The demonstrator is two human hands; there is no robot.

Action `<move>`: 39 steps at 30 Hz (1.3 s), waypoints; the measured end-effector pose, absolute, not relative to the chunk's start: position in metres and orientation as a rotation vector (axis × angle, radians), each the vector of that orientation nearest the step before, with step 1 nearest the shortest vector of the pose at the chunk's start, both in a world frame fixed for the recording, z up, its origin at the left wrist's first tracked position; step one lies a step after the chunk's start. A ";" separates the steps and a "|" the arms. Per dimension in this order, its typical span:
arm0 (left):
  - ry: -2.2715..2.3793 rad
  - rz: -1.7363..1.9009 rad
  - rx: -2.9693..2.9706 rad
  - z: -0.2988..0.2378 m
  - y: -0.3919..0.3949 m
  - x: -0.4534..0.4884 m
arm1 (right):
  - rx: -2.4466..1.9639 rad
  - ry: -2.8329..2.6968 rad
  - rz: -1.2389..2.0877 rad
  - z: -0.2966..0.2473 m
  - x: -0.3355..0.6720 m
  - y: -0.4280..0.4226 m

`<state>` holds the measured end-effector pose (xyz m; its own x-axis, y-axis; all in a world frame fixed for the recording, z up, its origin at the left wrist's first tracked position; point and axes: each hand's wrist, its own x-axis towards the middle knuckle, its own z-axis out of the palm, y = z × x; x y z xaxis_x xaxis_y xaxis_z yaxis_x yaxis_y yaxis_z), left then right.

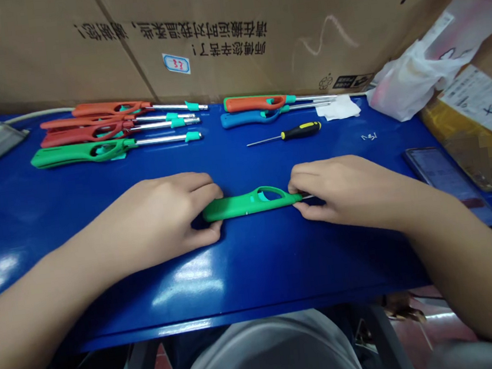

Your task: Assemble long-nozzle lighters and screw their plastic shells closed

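A green lighter handle (248, 203) lies sideways on the blue table (255, 266) in front of me. My left hand (165, 220) is closed round its left end, fingers curled over it. My right hand (340, 194) pinches its right end, where a thin metal piece pokes out. Both hands rest on the tabletop.
Red and green long-nosed lighters (111, 132) lie at the back left; an orange and a blue one (264, 108) at the back middle. A yellow-black screwdriver (293, 133), white tissue (343, 108), a phone (450, 182), plastic bags (432, 62) and a cardboard box (228, 26) stand around.
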<state>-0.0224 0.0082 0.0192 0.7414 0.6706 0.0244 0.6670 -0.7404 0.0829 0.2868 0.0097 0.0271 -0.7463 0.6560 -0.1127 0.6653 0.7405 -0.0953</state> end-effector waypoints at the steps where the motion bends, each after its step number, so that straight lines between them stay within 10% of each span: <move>1: 1.080 0.091 2.927 0.017 0.008 -0.022 | 1.071 2.861 -0.199 0.028 0.287 0.009; 39: 0.776 0.477 3.054 0.003 0.002 -0.001 | 0.924 3.355 -0.083 0.007 0.271 0.012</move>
